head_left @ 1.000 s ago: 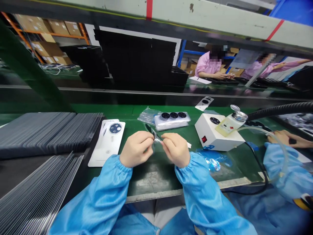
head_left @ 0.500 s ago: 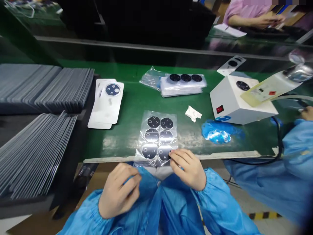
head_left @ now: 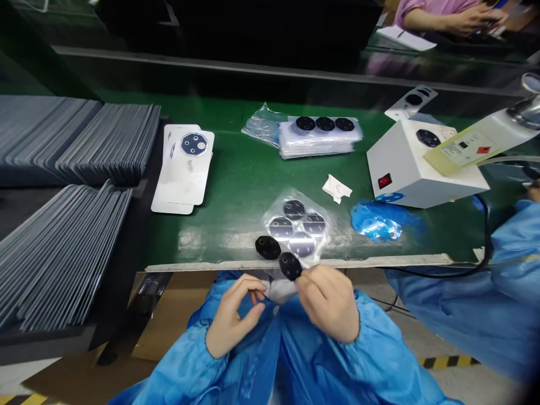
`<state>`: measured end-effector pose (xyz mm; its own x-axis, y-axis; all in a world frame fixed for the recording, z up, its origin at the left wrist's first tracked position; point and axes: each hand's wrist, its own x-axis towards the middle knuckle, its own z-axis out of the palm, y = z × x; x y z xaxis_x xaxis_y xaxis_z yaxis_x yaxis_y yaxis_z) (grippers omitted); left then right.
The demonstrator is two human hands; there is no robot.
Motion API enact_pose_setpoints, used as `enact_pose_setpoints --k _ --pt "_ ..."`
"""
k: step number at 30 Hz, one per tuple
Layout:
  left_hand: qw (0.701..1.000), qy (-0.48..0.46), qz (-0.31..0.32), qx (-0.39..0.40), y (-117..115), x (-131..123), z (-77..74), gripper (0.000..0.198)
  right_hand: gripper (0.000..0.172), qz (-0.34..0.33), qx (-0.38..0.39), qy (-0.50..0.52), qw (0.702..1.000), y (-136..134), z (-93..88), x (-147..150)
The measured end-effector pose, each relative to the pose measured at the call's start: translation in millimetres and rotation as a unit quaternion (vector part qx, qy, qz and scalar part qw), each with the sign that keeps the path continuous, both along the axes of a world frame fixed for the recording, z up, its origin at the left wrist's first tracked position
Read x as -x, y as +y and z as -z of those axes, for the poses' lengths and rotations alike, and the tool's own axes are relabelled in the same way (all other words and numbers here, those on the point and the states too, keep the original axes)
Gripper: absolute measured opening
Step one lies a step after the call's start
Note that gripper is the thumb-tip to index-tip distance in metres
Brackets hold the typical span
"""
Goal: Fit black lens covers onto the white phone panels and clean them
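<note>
A clear plastic sheet (head_left: pixel 319 239) carries several black discs with small holes, and lies turned at an angle over the bench's front edge. Its two nearest discs, such as the black disc (head_left: pixel 268 247), look darker, and that part of the sheet appears raised. My right hand (head_left: pixel 329 301) is closed, its thumb and fingers pinching the sheet's near edge beside one disc. Below the bench edge, my left hand (head_left: pixel 236 315) holds nothing; its thumb stands apart from the half-bent fingers, short of the sheet.
Grey panels (head_left: pixel 109 146) stand in racks at left, beside white phone-shaped plates (head_left: pixel 185 174). Behind the sheet lies a stack of clear packets (head_left: pixel 318 140). At right are a white box (head_left: pixel 422 169), a tilted bottle (head_left: pixel 464 143), blue film (head_left: pixel 375 220) and a paper scrap (head_left: pixel 336 188). Co-workers sit nearby.
The disc sheet has turned and shifted right, and its near end has come up in my right hand's pinch. My left hand has moved right and its thumb has spread from the fingers.
</note>
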<state>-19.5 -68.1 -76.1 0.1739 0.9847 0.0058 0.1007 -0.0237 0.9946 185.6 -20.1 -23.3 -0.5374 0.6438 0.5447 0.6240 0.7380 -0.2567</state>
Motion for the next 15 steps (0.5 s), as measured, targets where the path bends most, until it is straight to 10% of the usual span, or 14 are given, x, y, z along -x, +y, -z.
enact_pose_setpoints --k 4,9,15 --pt "0.997 -0.076 0.002 -0.021 -7 -6 -6.3 0.065 0.012 -0.042 0.2 0.067 0.977 -4 -35.3 36" --pt "0.983 -0.162 -0.011 0.086 -2 -15 -5.3 0.036 0.009 -0.06 0.493 0.325 0.805 57 -41.9 64" --pt "0.964 -0.189 -0.054 0.181 1 -13 -1.2 0.02 0.03 -0.062 0.25 0.032 0.966 87 -8.3 35"
